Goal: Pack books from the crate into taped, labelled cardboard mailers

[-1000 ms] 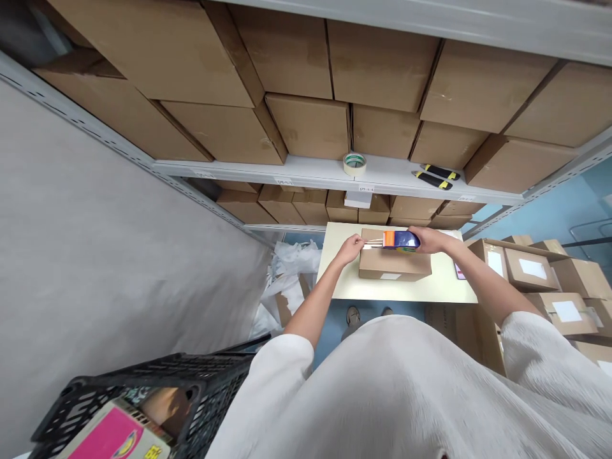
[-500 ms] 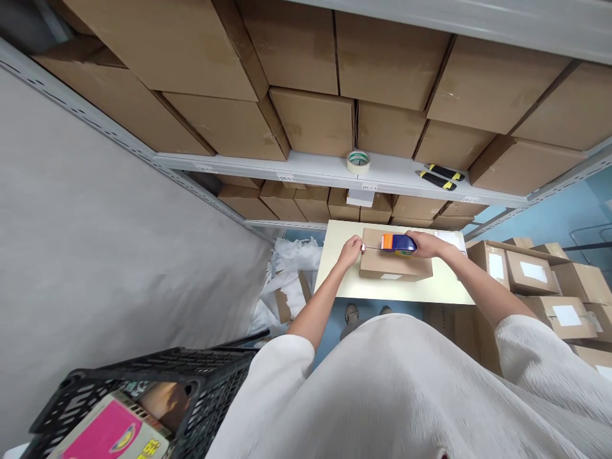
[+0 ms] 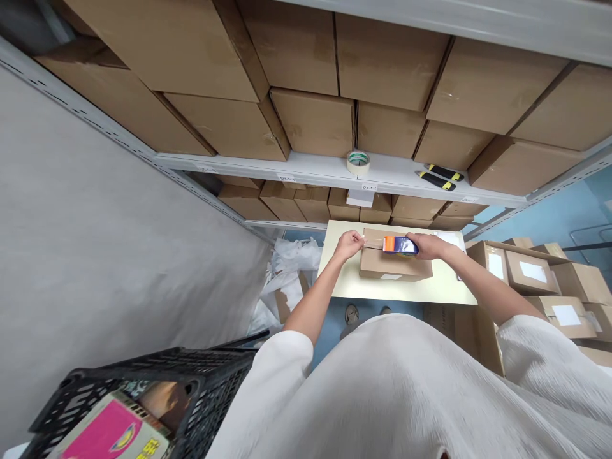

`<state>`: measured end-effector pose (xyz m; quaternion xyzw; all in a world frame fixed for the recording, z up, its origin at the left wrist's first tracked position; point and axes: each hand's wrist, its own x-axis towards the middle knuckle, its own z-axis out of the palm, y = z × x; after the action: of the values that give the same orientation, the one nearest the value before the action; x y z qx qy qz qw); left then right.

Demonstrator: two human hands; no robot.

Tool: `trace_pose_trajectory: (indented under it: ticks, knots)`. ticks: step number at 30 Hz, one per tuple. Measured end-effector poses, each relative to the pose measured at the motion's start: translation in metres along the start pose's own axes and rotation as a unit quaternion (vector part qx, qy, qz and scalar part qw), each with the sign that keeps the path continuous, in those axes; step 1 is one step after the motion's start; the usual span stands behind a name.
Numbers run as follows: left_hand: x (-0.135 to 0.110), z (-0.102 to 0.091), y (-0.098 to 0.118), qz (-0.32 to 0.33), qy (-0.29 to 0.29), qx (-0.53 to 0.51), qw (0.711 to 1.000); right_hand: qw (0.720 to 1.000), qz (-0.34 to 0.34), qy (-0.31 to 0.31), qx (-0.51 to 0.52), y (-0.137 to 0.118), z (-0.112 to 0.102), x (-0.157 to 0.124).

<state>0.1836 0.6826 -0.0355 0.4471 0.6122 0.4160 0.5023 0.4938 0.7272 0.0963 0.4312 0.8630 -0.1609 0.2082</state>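
Note:
A closed cardboard box lies on a pale yellow table, a white label on its near side. My right hand is wrapped round a blue and orange tape dispenser just over the box's top. From the dispenser, a strip of clear tape stretches left along the box's top. My left hand pinches the free end of that strip at the box's left edge.
Shelves ahead hold many cardboard boxes, a tape roll and two yellow-and-black cutters. More labelled boxes stack at right. A black crate stands lower left; white wrapping scraps lie left of the table.
My left hand has shifted slightly right and up, and its fingers have turned. The dispenser in my right hand has slid a little to the right.

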Motion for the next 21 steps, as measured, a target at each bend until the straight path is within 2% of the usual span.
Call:
trace_pose_trajectory:
  ticks: [6, 12, 16, 21]
  knots:
    - [-0.001, -0.017, 0.01, 0.006, 0.006, 0.011, 1.0, 1.0, 0.005, 0.0, -0.018, -0.001, -0.003, -0.004]
    - [-0.005, -0.047, 0.0, -0.001, 0.04, -0.045, 0.998, 0.999, -0.011, 0.027, -0.013, 0.024, 0.008, -0.009]
    - [-0.01, -0.044, -0.013, -0.03, 0.03, -0.081, 0.996, 0.999, -0.02, 0.046, -0.013, 0.034, 0.01, -0.01]
    - [-0.01, -0.037, -0.026, -0.052, 0.03, -0.125, 0.99, 0.999, -0.016, 0.046, -0.01, 0.028, 0.005, -0.002]
